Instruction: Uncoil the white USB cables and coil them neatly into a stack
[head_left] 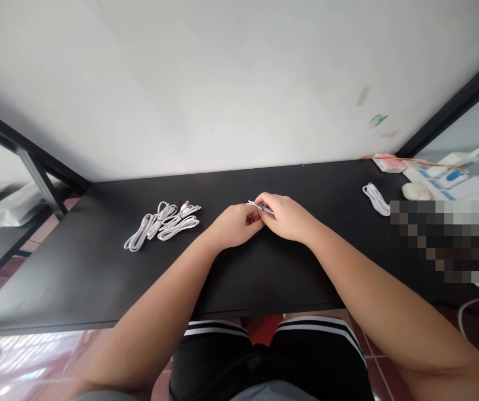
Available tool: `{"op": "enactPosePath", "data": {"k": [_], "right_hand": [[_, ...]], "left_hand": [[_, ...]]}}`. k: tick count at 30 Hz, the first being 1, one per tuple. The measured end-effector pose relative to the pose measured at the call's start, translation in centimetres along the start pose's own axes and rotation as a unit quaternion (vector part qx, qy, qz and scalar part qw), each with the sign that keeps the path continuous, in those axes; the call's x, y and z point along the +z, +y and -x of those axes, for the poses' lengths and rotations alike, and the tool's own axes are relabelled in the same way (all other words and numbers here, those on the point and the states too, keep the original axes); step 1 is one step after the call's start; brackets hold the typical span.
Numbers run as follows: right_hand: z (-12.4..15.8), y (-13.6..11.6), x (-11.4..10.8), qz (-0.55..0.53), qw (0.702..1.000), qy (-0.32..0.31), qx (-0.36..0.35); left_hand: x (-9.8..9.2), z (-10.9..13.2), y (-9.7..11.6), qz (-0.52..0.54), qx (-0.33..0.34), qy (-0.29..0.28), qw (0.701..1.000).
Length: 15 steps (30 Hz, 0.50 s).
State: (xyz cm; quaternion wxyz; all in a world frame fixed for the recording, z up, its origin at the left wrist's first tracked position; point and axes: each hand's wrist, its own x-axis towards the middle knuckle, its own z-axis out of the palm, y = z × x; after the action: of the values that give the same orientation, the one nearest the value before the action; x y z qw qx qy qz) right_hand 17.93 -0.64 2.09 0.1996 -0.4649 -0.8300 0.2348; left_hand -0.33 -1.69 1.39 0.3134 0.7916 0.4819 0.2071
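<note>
At the middle of the black table, my left hand (239, 225) and my right hand (280, 216) meet, both closed around a bundled white cable (268, 210). Only a short stretch of the cable shows between the fingers, with a small dark tie across it; my hands hide the rest. To the left of my hands lie several coiled white cables (176, 227) close together, each bundled at its middle, some with a metal plug end showing. One more coiled white cable (376, 199) rests apart, on the right.
The black table (84, 267) runs along a white wall (214, 94). At its right end are a white computer mouse (416, 191), a pink-and-white box (390, 162), a power strip with plugs (452, 177) and a pixelated area. Dark metal posts (41, 181) stand at the left.
</note>
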Motion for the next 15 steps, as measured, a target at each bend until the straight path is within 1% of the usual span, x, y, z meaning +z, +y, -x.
{"op": "enactPosePath", "data": {"k": [7, 15], "right_hand": [[0.18, -0.24, -0.13, 0.006, 1.0, 0.001, -0.015], [0.2, -0.39, -0.24, 0.013, 1.0, -0.001, -0.015]], "left_hand": [[-0.09, 0.0, 0.0, -0.012, 0.001, 0.0, 1.0], [-0.02, 0.02, 0.08, -0.02, -0.002, -0.002, 1.0]]}}
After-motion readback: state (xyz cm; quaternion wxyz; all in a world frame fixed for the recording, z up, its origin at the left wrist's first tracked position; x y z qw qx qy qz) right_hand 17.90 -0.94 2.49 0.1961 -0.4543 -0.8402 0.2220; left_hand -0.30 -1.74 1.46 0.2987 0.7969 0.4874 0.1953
